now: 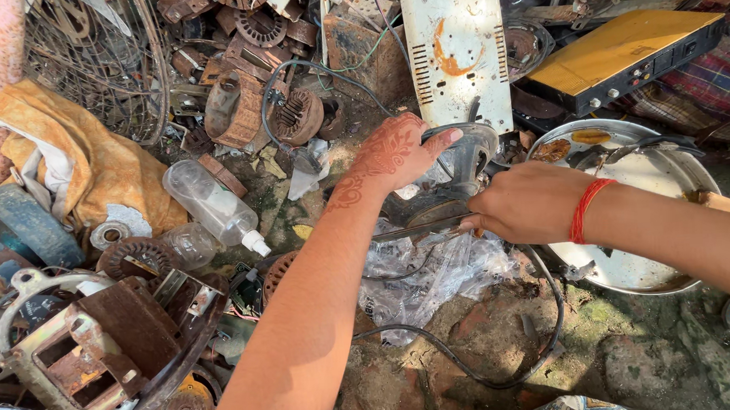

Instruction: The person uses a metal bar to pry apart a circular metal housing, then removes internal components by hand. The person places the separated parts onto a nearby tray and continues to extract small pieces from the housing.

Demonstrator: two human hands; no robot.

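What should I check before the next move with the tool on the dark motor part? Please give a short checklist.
1. Left hand steadies the dark motor part: ok, its fingers lie on top.
2. Right hand grips the thin metal tool: ok.
3. Tool tip seated on the part: cannot tell, hidden.
4. Black cable away from the hands: not ok, it loops just below them.
5. Plastic wrap out of the way: not ok, it lies under the hands.

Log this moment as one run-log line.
left hand: steadies dark round metal motor housing | right hand: grip on thin metal tool | nearby: round steel tray, clear plastic bottle
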